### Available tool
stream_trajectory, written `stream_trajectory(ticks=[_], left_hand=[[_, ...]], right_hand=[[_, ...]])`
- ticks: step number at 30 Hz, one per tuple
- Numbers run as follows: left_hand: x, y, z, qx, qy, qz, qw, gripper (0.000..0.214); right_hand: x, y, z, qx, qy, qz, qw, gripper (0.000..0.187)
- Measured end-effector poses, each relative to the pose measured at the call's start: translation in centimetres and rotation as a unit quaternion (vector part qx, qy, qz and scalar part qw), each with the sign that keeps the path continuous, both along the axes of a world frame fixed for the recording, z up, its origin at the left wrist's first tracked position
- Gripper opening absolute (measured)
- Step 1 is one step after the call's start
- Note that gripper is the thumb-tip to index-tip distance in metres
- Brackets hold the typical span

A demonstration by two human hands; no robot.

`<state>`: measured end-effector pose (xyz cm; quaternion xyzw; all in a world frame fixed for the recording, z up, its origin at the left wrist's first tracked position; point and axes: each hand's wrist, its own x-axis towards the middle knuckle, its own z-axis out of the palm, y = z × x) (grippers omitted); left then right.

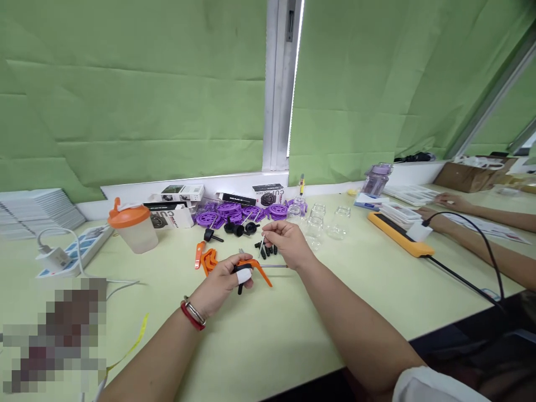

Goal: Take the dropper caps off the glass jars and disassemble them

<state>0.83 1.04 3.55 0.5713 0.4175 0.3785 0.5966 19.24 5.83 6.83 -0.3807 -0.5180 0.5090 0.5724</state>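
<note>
My left hand (226,280) is closed on a bent orange plastic piece (263,274) and a black part (240,289) with a stem pointing down. White tape wraps one finger. My right hand (290,243) pinches a thin metal rod (262,245), held upright just above the orange piece. A longer metal shaft (275,266) extends between the hands; its ends are hidden. Several small black pieces (268,251) lie behind the rod. Left of my left hand rest loose orange pieces (209,261). Farther back are black fittings (234,228) and a pile of purple rings (229,212).
Several clear glass-like cups (315,229) stand right of the purple pile. At left are an orange-lidded jug (136,229), a white power strip (79,251) and cables. An orange-edged power strip (400,234) lies at right, near another person's arms (481,251). Printed boxes (173,215) stand behind.
</note>
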Motion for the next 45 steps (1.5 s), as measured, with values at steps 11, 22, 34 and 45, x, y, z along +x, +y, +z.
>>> stream_trajectory(ticks=[11, 22, 34, 45], left_hand=[[1.0, -0.9, 0.3, -0.035, 0.002, -0.028, 0.999, 0.053], [1.1, -0.6, 0.0, -0.136, -0.107, -0.031, 0.984, 0.04], [0.5, -0.3, 0.1, -0.162, -0.124, -0.07, 0.977, 0.033], [0.1, 0.0, -0.3, -0.205, -0.138, -0.053, 0.968, 0.025]], right_hand=[[-1.1, -0.9, -0.7, -0.03, -0.024, 0.045, 0.998, 0.01], [-1.8, -1.2, -0.5, -0.05, -0.086, 0.024, 0.995, 0.006], [-2.0, 0.2, -1.5, -0.08, -0.112, 0.05, 0.989, 0.012], [-1.5, 0.7, -2.5, -0.017, -0.19, 0.03, 0.981, 0.007]])
